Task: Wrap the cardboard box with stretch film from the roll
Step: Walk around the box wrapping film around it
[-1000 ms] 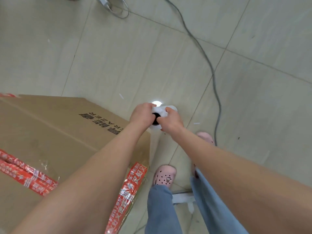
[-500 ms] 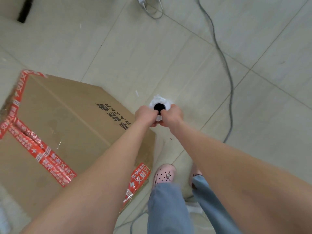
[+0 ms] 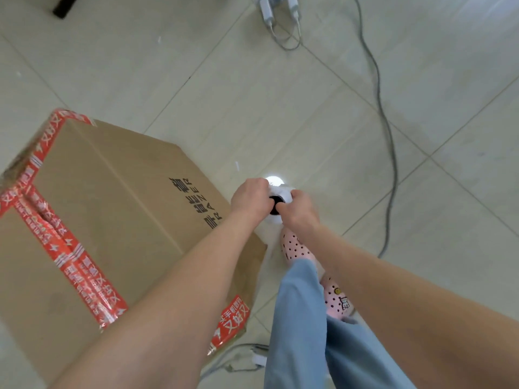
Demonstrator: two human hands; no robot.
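A large brown cardboard box [image 3: 106, 209] sealed with red printed tape stands on the tiled floor at the left. Just past its right corner I hold the white stretch film roll [image 3: 278, 196] upright, its dark core hole facing me. My left hand [image 3: 250, 196] grips the roll's top from the left and my right hand [image 3: 299, 210] grips it from the right. A hazy sheet of film seems to run down from the roll beside the box's corner; where it meets the box is hidden by my arms.
A grey cable [image 3: 384, 116] snakes across the floor at the right. White chargers [image 3: 278, 9] lie at the top. My legs in blue jeans and pink clogs [image 3: 297, 248] stand right below the roll. Another white plug and cable [image 3: 257, 359] lie by the box's near corner.
I have stepped further round the box: its taped far corner has come into view at the left. One pink clog now sits directly under the roll. Both hands keep their grip.
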